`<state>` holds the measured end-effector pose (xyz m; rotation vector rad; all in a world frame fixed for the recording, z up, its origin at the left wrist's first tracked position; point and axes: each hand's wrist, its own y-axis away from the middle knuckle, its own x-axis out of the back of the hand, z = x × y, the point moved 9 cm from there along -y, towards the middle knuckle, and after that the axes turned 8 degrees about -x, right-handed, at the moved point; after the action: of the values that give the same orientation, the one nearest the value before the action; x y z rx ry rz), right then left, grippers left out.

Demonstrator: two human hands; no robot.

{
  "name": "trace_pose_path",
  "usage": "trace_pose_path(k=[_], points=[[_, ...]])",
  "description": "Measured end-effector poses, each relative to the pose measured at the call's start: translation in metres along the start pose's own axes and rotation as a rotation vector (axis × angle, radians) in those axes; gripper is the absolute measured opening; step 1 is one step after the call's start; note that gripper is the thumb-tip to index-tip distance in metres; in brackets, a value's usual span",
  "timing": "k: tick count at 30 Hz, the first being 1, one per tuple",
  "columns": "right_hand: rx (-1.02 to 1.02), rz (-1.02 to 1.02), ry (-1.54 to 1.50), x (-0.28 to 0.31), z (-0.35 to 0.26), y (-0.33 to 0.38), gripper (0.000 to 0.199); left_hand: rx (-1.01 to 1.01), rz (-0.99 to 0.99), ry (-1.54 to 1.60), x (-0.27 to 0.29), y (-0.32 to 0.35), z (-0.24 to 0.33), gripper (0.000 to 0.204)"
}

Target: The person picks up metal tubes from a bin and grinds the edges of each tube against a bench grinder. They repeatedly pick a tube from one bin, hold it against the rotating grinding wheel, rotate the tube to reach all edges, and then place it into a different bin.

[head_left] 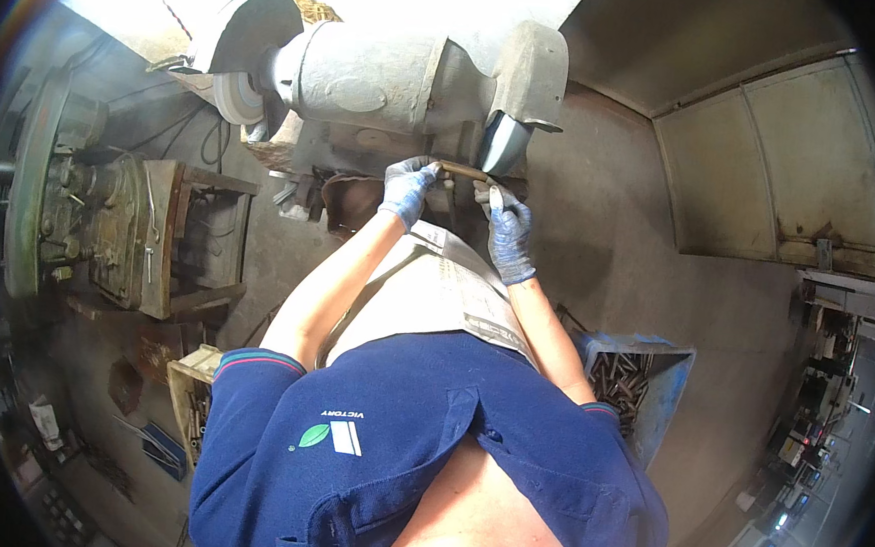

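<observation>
My left hand, in a blue-grey work glove, is closed on the left end of a short brownish metal rod. The matching gloved right hand pinches the rod's other end. Between them the rod lies nearly level, just below the right wheel of a bench grinder. Its right part is at or very near the wheel's lower edge; whether they touch, I cannot tell. A guard covers the top of that wheel.
On the grinder's left is a second, pale wheel. A blue bin of metal rods stands right of me, and a pale box of parts at my left. Heavy machinery stands at far left, with a metal panel at far right.
</observation>
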<state>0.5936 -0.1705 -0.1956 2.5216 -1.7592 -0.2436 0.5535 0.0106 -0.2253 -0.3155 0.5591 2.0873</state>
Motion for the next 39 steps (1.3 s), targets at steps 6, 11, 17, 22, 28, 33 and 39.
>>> trace_pose_path(k=[6, 11, 17, 22, 28, 33, 39], points=[[0.215, -0.005, 0.065, -0.007, -0.036, 0.025, 0.014, -0.062, -0.155, 0.001, -0.001, 0.027, 0.022, 0.013], [0.44, -0.026, 0.352, -0.018, -0.087, 0.059, 0.024, -0.13, -0.205, -0.075, 0.004, 0.048, 0.034, 0.015], [0.546, -0.016, 0.412, -0.017, -0.108, 0.075, 0.026, -0.126, -0.298, -0.023, -0.013, 0.065, 0.059, 0.016], [0.591, -0.01, 0.425, -0.016, -0.113, 0.078, 0.028, -0.12, -0.308, -0.008, -0.019, 0.068, 0.065, 0.016], [0.659, 0.003, 0.463, -0.011, -0.12, 0.081, 0.029, -0.08, -0.339, 0.018, -0.026, 0.065, 0.061, 0.018], [0.629, -0.007, 0.491, -0.011, -0.122, 0.083, 0.03, 0.074, -0.309, 0.034, -0.033, 0.062, 0.054, 0.019], [0.553, -0.013, 0.452, -0.006, -0.115, 0.082, 0.029, 0.048, -0.284, -0.094, -0.038, 0.062, 0.057, 0.015]])
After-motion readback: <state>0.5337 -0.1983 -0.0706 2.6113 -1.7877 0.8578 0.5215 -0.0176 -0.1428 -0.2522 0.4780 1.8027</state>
